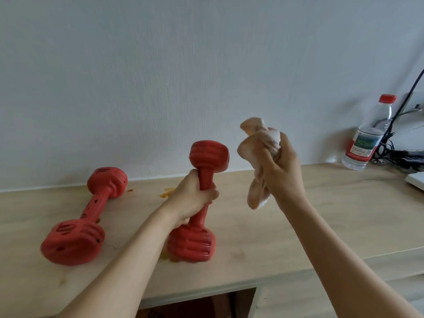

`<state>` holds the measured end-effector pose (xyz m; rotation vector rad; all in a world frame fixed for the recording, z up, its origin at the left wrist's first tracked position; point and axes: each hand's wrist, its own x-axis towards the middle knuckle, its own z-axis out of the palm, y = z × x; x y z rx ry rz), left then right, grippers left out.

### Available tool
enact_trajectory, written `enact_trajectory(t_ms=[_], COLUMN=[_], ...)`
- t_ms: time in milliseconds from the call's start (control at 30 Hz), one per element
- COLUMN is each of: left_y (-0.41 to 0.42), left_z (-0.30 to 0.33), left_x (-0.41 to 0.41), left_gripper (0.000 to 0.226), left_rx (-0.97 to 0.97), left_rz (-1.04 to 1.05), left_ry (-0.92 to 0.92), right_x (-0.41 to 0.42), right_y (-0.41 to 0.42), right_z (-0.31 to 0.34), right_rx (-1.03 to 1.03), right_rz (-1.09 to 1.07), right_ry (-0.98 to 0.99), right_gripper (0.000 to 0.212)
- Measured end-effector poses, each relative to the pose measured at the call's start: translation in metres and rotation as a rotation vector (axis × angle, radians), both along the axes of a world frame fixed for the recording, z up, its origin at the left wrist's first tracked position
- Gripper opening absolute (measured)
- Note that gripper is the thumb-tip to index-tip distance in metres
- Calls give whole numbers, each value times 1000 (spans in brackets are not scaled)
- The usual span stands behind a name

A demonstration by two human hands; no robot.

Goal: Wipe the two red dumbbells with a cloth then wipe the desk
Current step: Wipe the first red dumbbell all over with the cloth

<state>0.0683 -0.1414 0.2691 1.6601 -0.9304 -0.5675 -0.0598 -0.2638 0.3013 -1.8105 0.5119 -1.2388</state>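
While the left hand (195, 198) is wrapped tight around the handle of one red dumbbell (199, 203), standing it nearly upright with its lower head planted on the bench (286, 237), the right hand (280, 166) is up in the air at about 2 o'clock from it, fist bunched around a crumpled pale cloth (257, 157) that sticks out above and dangles below the fingers. Cloth isn't touching the dumbbell, just near its top head. The second red dumbbell (87, 216) lies flat on the bench over at 9 o'clock, untouched. Orange smears (167, 192) show on the wood behind the gripped one and at its base. A water bottle (369, 134) with a red cap stands way off at 2 o'clock by some black cables (390, 134).
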Motion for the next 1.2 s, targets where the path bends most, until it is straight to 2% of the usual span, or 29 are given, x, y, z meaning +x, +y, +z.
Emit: enact_trajectory(t_ms=[67,167,300,367,467,533,633,700,800,900,967,1067,1133,1200], left_y=[1,2,3,2,-1,-2,1,3,5,2,0,1,3,4], left_z=[-1,-5,-13,-15,-13,-12,-14,-14,-15,-19,-18,-14,-15,-16], left_x=[-2,-7,-3,-4,-12,-13,-9,-8,-5,-2,-4,-6,-7,-7], left_gripper=[17,6,7,2,38,39,27,17,11,9,5,28,27,13], left_rx=[11,-19,43,73,62,58,-25,-52,-31,10,27,42,15,-35], left_rz=[-28,-115,-92,-59,-31,-42,-68,-91,-147,-102,-79,-92,-90,-74], left_ry=[3,-32,-114,-194,-301,-284,-101,-25,19,-10,-83,-214,-171,-60], right_x=[16,35,37,44,62,67,61,53,42,45,55,68,68,60], right_y=[10,19,14,19,36,36,23,7,-6,-2,13,32,31,22], right_z=[-5,-28,-41,-37,-23,-22,-32,-44,-54,-53,-44,-28,-29,-34], right_rx=[-71,-303,-254,-265,-264,-296,-395,-364,-275,-188,-168,-239,-253,-191], right_rz=[57,94,177,48,-199,-253,-53,125,260,238,102,-132,-117,60], right_ry=[42,273,275,260,371,418,247,114,113,155,209,388,387,239], right_gripper=[51,66,76,75,67,61,57,55,58,58,59,60,60,59])
